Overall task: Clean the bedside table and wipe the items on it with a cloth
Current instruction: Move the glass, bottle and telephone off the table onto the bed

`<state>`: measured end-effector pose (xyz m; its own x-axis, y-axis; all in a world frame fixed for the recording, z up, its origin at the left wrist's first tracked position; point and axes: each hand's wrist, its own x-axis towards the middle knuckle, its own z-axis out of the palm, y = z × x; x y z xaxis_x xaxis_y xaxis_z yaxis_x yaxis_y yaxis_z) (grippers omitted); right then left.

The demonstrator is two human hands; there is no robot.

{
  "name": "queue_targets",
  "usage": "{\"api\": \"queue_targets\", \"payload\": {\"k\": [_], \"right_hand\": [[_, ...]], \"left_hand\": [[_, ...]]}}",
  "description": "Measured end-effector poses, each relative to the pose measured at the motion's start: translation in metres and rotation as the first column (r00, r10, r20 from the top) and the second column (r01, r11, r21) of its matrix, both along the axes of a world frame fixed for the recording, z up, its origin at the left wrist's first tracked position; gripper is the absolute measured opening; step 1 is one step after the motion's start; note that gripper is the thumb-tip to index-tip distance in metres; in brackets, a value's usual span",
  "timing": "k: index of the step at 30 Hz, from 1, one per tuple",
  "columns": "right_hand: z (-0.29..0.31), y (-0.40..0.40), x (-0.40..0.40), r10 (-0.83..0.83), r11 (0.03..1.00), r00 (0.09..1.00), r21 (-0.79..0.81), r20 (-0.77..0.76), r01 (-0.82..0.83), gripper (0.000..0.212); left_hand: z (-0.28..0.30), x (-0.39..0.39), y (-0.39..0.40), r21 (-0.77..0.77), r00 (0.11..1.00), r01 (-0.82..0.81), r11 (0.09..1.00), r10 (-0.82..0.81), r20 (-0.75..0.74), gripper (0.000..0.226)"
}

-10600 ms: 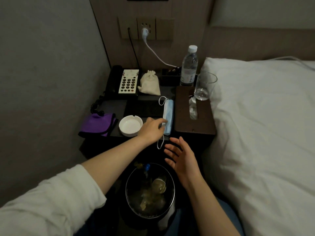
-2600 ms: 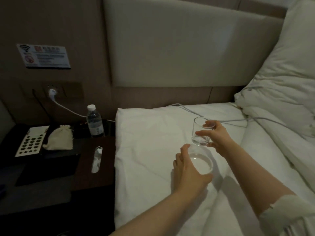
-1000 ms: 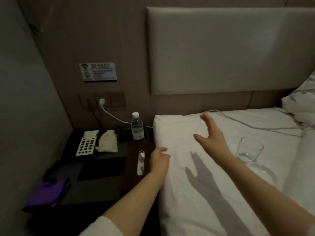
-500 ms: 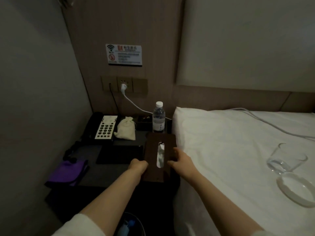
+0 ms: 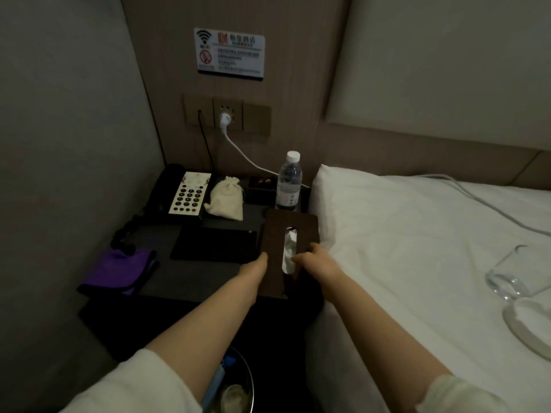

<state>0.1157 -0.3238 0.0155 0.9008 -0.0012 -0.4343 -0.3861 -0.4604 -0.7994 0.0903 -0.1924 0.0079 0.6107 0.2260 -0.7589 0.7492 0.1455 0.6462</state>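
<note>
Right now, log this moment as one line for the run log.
step: clearing table | hands: left, right grip tissue box | glass, ashtray: on bed | cloth: untouched

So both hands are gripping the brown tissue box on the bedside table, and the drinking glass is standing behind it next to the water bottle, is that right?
Not quite. The left hand and right hand do hold the tissue box beside the water bottle, but the head view shows the glass lying on the bed, beside the ashtray.
</note>
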Motion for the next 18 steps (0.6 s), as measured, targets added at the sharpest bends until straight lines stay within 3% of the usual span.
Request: {"api": "queue_targets", "payload": {"k": [4, 9, 13, 18], "right_hand": [[0.0, 0.0, 0.0, -0.061, 0.994, 0.998, 0.092, -0.03, 0.063, 0.075], [0.001, 0.004, -0.007, -0.071, 0.997, 0.997, 0.02, 0.028, 0.071, 0.075], [0.005, 0.007, -0.008, -0.129, 0.987, 0.991, 0.096, -0.029, 0.131, 0.075], [0.012, 0.005, -0.016, -0.15, 0.958, 0.981, 0.226, -0.122, 0.174, 0.074]], "left_hand": [[0.001, -0.003, 0.004, 0.129, 0.989, 0.127, 0.984, -0.116, -0.087, 0.057], [0.005, -0.009, 0.005, 0.194, 0.971, 0.226, 0.955, -0.204, -0.126, 0.058], [0.009, -0.023, 0.008, 0.152, 0.943, 0.268, 0.951, -0.226, -0.245, 0.067], [0.002, -0.038, 0.016, 0.079, 0.978, 0.193, 0.978, -0.184, -0.1, 0.052]]}}
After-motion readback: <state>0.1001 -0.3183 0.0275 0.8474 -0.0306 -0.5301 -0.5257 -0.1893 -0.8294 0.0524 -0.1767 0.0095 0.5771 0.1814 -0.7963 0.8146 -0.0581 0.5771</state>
